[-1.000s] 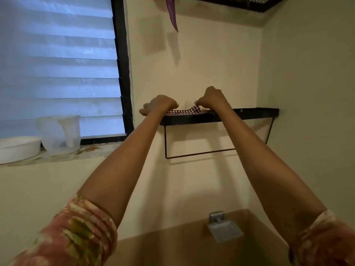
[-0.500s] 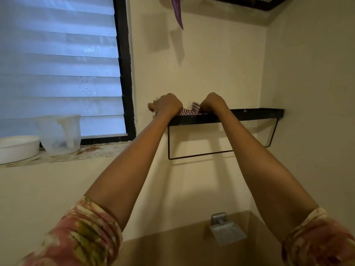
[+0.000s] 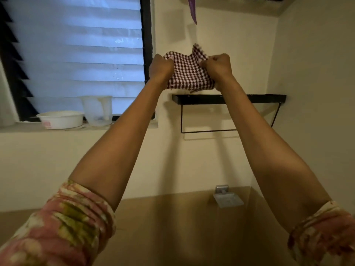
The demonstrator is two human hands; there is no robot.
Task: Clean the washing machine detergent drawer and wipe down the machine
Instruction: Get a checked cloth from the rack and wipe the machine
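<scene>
A red-and-white checked cloth (image 3: 189, 72) hangs stretched between my two raised hands, just above a black wall shelf (image 3: 249, 98). My left hand (image 3: 160, 67) grips the cloth's left edge with curled fingers. My right hand (image 3: 219, 66) grips its right edge the same way. The cloth is clear of the shelf top. No washing machine or detergent drawer appears in the view.
A louvred window (image 3: 76, 54) fills the upper left. On its sill stand a white bowl (image 3: 61, 119) and a clear plastic jug (image 3: 98, 110). A metal soap dish (image 3: 227, 198) is fixed low on the wall. A purple item (image 3: 193, 8) hangs overhead.
The cloth lay flat on the shelf under both hands; now both hands have lifted it off the shelf and hold it up, spread between them.
</scene>
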